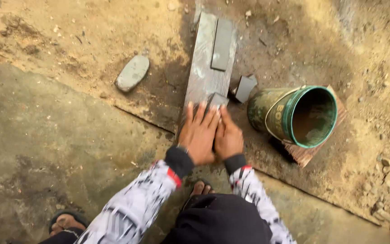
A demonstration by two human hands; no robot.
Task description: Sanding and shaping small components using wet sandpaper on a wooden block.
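Both my hands lie side by side on the near end of a long wet grey plank [202, 74] set on the ground. My left hand [199, 134] is spread flat with its fingers pointing away from me. My right hand [228, 138] rests against it, index finger stretched forward. Under the fingertips of both hands a small flat grey piece [218, 99] is pressed onto the plank; most of it is hidden. A long grey rectangular stone [222, 44] lies farther up the plank, apart from my hands.
A small grey block [245, 88] leans beside the plank's right edge. A dirty green bucket [296, 115] lies tilted on a reddish brick [304, 155] to the right. An oval grey stone [132, 72] sits on the sandy soil to the left. My sandalled feet [65, 222] stand on a concrete slab.
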